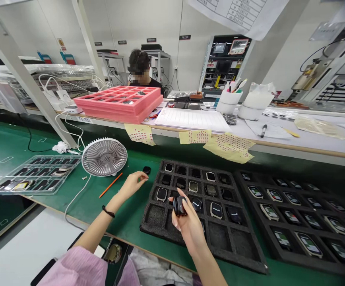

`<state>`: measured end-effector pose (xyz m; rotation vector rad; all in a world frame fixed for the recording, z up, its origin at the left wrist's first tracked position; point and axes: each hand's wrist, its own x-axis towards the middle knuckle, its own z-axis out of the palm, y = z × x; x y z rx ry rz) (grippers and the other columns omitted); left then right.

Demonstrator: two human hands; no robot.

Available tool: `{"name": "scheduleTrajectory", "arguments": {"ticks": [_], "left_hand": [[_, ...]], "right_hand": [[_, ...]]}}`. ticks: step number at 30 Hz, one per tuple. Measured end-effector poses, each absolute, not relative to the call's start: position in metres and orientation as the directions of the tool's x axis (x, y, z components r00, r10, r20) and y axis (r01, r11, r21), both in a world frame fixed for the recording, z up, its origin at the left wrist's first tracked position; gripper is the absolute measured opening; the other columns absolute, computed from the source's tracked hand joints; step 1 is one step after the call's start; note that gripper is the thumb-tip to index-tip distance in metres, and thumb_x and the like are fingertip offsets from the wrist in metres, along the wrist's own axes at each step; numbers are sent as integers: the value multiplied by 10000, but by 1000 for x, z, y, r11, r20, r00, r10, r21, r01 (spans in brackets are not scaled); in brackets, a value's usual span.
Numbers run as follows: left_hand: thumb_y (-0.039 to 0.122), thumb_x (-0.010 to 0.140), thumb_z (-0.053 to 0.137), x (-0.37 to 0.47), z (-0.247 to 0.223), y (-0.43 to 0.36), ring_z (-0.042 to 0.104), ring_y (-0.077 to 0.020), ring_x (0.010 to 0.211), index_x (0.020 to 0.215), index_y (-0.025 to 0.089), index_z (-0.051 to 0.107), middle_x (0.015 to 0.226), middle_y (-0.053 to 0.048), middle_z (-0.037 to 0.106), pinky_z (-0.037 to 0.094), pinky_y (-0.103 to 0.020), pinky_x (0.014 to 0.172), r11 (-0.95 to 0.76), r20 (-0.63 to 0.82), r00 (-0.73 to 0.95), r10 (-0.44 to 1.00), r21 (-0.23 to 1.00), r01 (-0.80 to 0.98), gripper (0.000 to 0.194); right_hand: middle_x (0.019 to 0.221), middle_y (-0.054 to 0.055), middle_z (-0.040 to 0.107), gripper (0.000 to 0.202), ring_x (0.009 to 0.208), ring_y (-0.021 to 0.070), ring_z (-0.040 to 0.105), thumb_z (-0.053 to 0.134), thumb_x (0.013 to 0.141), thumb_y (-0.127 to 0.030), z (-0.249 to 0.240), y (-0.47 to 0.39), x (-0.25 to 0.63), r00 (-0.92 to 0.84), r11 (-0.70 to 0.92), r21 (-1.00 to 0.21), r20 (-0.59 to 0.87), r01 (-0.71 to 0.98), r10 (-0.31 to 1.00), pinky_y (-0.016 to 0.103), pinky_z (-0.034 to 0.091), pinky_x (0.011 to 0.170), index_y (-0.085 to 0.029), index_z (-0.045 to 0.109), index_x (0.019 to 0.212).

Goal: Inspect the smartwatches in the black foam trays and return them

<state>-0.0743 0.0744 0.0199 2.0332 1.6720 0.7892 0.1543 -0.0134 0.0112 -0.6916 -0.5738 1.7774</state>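
Observation:
My right hand point(187, 222) is closed around a black smartwatch point(179, 205), held above the black foam tray point(218, 254). Several watches sit in that tray's upper pockets, some with lit screens, while several pockets along its front edge hold nothing. My left hand point(133, 183) is over the green table point(130, 206), left of the tray, its fingers bent and thumb near the fingertips; whether anything is between them is too small to tell. Just beyond those fingertips lies a small black round object point(146, 170).
A second foam tray point(268, 226) of watches lies right. A white fan point(104, 157), orange stick point(111, 185) and clear plastic tray point(53, 190) are left. The shelf point(172, 129) behind holds a pink foam tray point(136, 111). A person point(139, 71) sits beyond.

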Motion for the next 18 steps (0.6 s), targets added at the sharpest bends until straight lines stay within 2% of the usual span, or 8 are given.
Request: {"name": "scheduleTrajectory", "arguments": {"ticks": [2,4,6,8,14,18], "left_hand": [[295,878,560,-58,39,58,650,-185,826,867,163,666,874,-57,702,520,-277,735,-291,220,191,957,669,684,170],[280,870,605,-40,57,40,672,-179,819,890,148,693,879,-67,720,539,-270,748,-474,346,336,876,750,461,160],[233,875,615,-26,71,25,682,-170,846,911,151,719,902,-75,733,542,-257,780,-613,432,489,758,728,308,137],[188,881,607,-18,80,16,686,-168,878,921,149,730,924,-89,735,544,-249,801,-679,459,595,660,704,210,136],[117,844,644,-19,82,16,648,-179,953,923,158,738,896,-85,726,510,-276,874,-740,470,683,558,654,155,129],[131,849,643,-21,84,18,618,-171,916,930,173,740,891,-78,705,491,-287,854,-763,455,715,531,624,169,132]], "right_hand": [[971,54,678,428,418,58,496,603,864,-383,11,-11,156,-298,-336,-652,-174,-680,939,195,285,383,-261,525,1267],[901,43,682,425,390,57,490,628,840,-369,11,-9,156,-363,-385,-624,-169,-680,916,188,266,363,-237,552,1237],[810,22,675,427,360,57,476,643,824,-363,11,-8,156,-422,-434,-593,-171,-678,891,183,248,342,-221,567,1219],[731,5,661,424,340,61,467,637,830,-362,13,-8,155,-466,-474,-566,-172,-674,868,181,244,330,-211,569,1220],[640,-1,646,394,317,71,462,614,848,-363,17,-12,156,-541,-526,-529,-144,-666,829,177,253,313,-195,575,1203],[595,-11,625,372,285,69,443,623,834,-371,19,-15,157,-552,-530,-547,-142,-648,822,174,236,291,-176,598,1150]]}}
